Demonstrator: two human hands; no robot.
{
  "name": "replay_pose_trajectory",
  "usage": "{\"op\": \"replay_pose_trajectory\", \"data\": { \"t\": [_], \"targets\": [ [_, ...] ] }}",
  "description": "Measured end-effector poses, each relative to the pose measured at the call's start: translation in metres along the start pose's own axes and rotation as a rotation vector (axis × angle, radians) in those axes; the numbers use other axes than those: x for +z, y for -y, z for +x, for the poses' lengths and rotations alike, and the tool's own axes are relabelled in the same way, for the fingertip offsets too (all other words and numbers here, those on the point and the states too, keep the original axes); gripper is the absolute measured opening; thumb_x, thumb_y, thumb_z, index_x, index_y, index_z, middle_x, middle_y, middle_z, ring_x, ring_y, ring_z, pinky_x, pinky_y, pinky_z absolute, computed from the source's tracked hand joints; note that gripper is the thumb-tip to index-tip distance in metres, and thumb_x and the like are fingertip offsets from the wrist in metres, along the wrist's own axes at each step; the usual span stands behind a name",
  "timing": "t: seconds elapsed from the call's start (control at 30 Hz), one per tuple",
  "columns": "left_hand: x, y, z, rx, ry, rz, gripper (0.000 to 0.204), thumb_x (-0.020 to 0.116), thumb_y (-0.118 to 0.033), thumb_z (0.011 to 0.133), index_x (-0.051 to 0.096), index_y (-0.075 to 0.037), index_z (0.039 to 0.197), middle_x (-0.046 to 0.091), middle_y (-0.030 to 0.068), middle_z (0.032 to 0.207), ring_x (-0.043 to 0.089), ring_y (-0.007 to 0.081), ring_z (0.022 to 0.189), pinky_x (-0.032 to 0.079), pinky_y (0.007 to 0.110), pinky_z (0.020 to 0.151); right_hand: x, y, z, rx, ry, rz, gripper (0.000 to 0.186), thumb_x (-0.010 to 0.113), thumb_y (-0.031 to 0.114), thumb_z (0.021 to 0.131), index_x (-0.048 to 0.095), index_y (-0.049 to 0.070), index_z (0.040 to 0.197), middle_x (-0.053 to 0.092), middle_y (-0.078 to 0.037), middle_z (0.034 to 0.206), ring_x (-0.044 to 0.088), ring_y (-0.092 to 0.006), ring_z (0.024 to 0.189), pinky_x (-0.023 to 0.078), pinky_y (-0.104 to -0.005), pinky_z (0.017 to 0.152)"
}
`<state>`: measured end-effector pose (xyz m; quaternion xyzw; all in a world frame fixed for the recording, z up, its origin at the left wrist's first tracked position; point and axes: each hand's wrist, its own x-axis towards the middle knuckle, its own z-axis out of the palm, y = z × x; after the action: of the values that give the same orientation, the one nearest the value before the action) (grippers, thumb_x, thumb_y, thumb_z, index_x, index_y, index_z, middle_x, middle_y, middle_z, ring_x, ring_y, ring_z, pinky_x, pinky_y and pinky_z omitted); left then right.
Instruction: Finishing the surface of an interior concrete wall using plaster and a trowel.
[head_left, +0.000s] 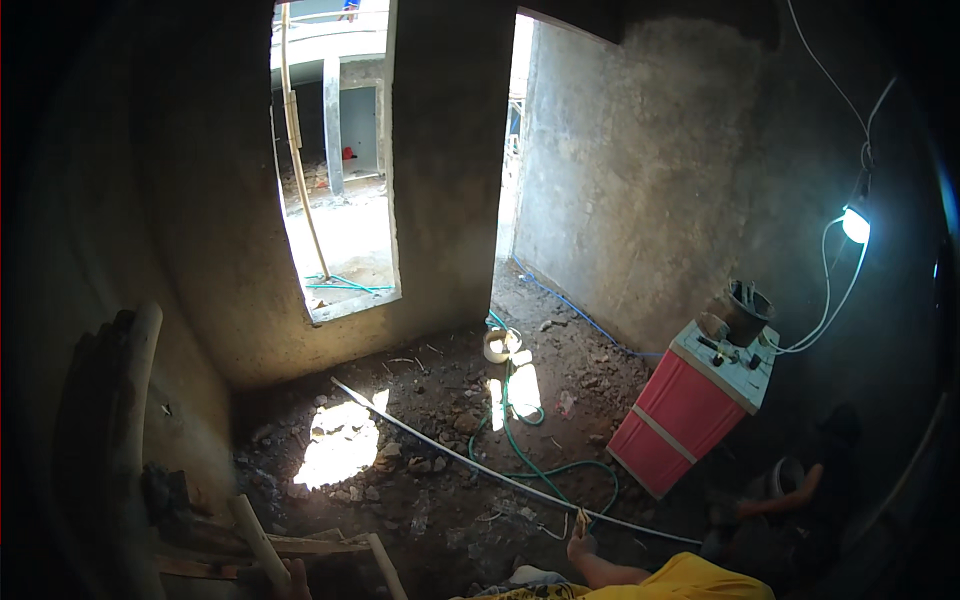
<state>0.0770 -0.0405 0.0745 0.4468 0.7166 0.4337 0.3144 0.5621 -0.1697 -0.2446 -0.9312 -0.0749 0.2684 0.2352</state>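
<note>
My right hand (580,548) reaches out from a yellow sleeve (700,578) at the lower edge. Its fingers are closed around something small and tan, too small to name. Just beyond it, a long pale pole (450,452) lies slantwise over the ground, and a green hose (518,440) curls beside it. A thin white wire loop (553,533) shows close to the fingers. My left hand (297,580) is barely visible at the bottom left, dim and beside a wooden post (262,545); its fingers cannot be made out.
Rubble (400,460) covers the dirt floor. A pink box (665,420) at right carries a dark bucket (748,312). A lit bulb (855,225) hangs from wires. Another person's arm (785,502) shows in the dark. Timber (310,545) lies lower left; a pail (497,347) stands near the doorway.
</note>
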Motion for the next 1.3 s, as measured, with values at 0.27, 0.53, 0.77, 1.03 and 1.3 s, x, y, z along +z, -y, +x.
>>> {"op": "replay_pose_trajectory", "data": {
  "t": [0.27, 0.53, 0.77, 1.03, 1.3],
  "targets": [
    [-0.005, 0.002, -0.005, -0.03, -0.006, 0.032, 0.041, 0.068, -0.042, 0.072, 0.057, -0.003, 0.076, 0.049, 0.0017, 0.058, 0.045, 0.0128, 0.049, 0.039, 0.028, 0.047, -0.036, 0.027, -0.032, 0.183, 0.177, 0.123, 0.052, 0.034, 0.039, 0.091, 0.042, -0.001, 0.123, 0.05, -0.022, 0.117, 0.048, -0.0338, 0.108, 0.038, -0.0386, 0.088],
    [-0.003, 0.005, 0.002, -0.05, -0.004, 0.071, 0.04, 0.069, -0.041, 0.072, 0.057, -0.003, 0.076, 0.049, 0.0015, 0.058, 0.045, 0.0127, 0.049, 0.038, 0.028, 0.046, -0.042, 0.039, -0.034, 0.198, 0.146, 0.066, 0.058, 0.032, 0.045, 0.09, 0.05, -0.007, 0.109, 0.056, -0.023, 0.105, 0.054, -0.0322, 0.101, 0.041, -0.0381, 0.082],
    [0.001, 0.011, 0.004, 0.05, 0.006, -0.135, 0.036, 0.07, -0.035, 0.073, 0.057, -0.001, 0.075, 0.047, 0.0, 0.058, 0.043, 0.0112, 0.049, 0.036, 0.024, 0.044, -0.065, 0.019, -0.046, 0.144, 0.087, 0.034, 0.065, 0.027, 0.049, 0.09, 0.055, -0.009, 0.097, 0.06, -0.022, 0.093, 0.059, -0.0306, 0.09, 0.044, -0.0383, 0.07],
    [0.003, 0.006, -0.002, 0.005, 0.109, -0.349, 0.03, 0.068, -0.03, 0.075, 0.057, -0.002, 0.077, 0.047, -0.0012, 0.06, 0.043, 0.0105, 0.048, 0.036, 0.022, 0.044, -0.067, -0.017, -0.003, 0.125, -0.005, 0.212, 0.042, 0.036, 0.033, 0.091, 0.047, 0.002, 0.117, 0.054, -0.021, 0.108, 0.051, -0.0353, 0.102, 0.041, -0.0405, 0.079],
    [0.003, 0.018, 0.004, 0.044, 0.009, -0.17, 0.035, 0.069, -0.034, 0.073, 0.056, -0.002, 0.078, 0.051, 0.0017, 0.062, 0.046, 0.0093, 0.051, 0.037, 0.022, 0.047, -0.067, -0.053, 0.006, 0.135, -0.006, 0.184, 0.045, 0.034, 0.036, 0.092, 0.044, 0.003, 0.121, 0.052, -0.02, 0.113, 0.052, -0.0341, 0.102, 0.041, -0.039, 0.078]
  ]
}}
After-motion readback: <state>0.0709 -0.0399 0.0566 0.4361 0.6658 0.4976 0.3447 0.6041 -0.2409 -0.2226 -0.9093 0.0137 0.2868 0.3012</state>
